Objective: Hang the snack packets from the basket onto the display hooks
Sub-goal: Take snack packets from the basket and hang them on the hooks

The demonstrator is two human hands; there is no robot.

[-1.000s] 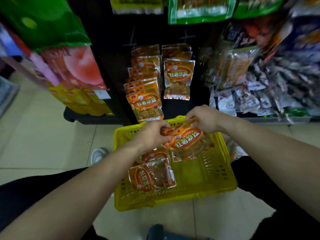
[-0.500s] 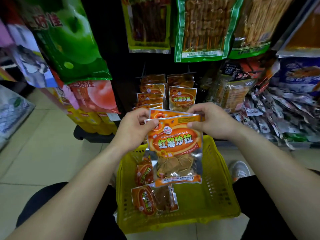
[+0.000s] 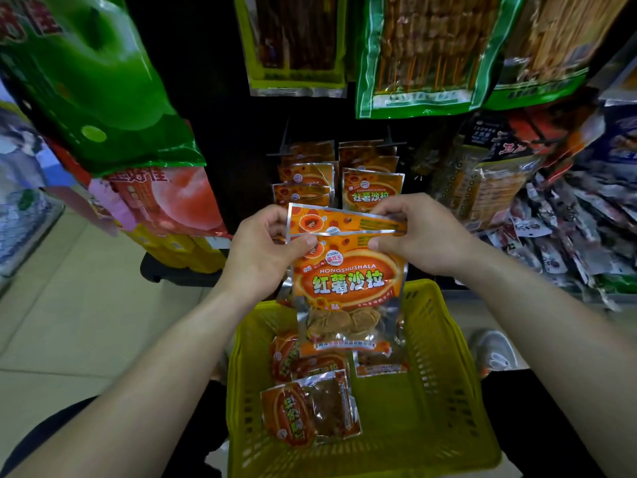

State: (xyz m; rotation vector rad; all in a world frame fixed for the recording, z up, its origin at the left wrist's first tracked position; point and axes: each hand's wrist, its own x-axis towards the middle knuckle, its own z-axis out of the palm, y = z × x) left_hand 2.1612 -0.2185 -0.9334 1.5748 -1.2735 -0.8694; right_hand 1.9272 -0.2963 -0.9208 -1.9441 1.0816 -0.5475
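packets point(image 3: 348, 281) hang with left hand point(image 3: 262, 251) and right hand point(image 3: 425, 236) pinching top corners

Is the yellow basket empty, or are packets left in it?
Not empty: several loose snack packets lie on the floor of the yellow basket, under the held packets.

A dim shop aisle.
We see a pale tiled floor point(image 3: 69, 305) on the left, a black rack point(image 3: 224, 150) straight ahead, and a crowded shelf point(image 3: 620, 300) to the right.
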